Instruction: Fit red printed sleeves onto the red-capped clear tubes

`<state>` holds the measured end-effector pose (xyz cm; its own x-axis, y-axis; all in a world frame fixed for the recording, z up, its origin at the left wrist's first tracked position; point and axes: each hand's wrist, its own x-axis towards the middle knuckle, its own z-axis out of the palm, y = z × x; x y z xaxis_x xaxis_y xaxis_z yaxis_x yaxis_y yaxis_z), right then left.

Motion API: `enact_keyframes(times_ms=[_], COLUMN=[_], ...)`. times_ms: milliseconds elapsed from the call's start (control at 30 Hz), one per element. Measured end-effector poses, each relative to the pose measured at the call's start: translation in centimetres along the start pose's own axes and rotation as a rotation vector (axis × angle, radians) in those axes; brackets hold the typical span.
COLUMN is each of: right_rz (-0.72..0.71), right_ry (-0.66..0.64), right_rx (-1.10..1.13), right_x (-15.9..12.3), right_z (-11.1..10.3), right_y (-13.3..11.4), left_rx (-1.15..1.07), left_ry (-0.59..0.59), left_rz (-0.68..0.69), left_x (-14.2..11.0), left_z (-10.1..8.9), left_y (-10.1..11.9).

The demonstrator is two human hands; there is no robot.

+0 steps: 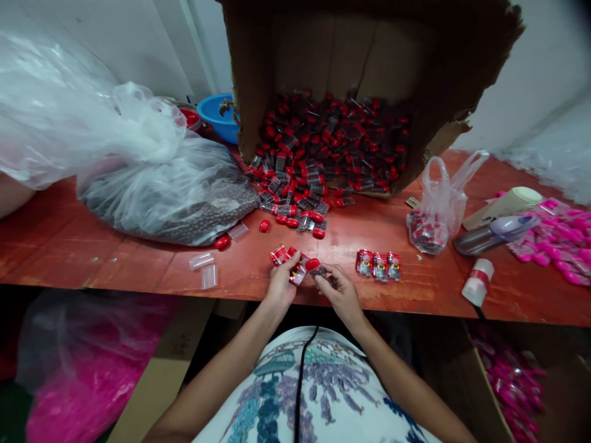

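My left hand (282, 284) is closed on a red printed packet (298, 274) near the table's front edge. Pinched in my right hand (339, 289) is a small clear container with a red cap (313, 264), its dark contents showing through. The two things almost meet between my hands; whether they touch I cannot tell. Just beyond my left fingers another red packet (278, 254) lies on the table. Three filled red-and-black packets (379, 264) sit in a row to the right of my right hand. Loose red-capped containers (295, 206) spill toward me.
A torn cardboard box (438, 147) on its side holds a heap of red-capped containers. To its left are a bag of dark beads (184, 197) and a blue bowl (217, 114). Clear empty tubes (209, 277) lie at front left. A small plastic bag (429, 231) and a purple-topped bottle (489, 237) stand right.
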<state>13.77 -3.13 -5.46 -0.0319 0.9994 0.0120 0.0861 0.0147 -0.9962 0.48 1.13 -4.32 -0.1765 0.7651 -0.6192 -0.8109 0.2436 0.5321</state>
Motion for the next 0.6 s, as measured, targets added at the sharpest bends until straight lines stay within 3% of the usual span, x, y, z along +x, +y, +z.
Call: enact_keyframes(times_ms=[100,267,433,600], right_rz=[0.016,0.160,0.152,0.144], right_ry=[0.006,-0.070,0.003,0.002], right_rx=[-0.013,0.103,0.168,0.172], right_x=[0.1,-0.1,0.0,0.2], right_z=[0.0,0.1,-0.2,-0.8], right_y=[0.2,0.0,-0.5,-0.4], left_rx=[0.018,0.076,0.204,0.339], left_ry=[-0.024,-0.051,-0.205,-0.261], left_rz=[0.023,0.077,0.099,0.157], left_x=[-0.2,-0.4,-0.9,-1.4], left_z=[-0.1,-0.1,0.0,-0.1], left_y=[-0.2,-0.3,-0.1,-0.2])
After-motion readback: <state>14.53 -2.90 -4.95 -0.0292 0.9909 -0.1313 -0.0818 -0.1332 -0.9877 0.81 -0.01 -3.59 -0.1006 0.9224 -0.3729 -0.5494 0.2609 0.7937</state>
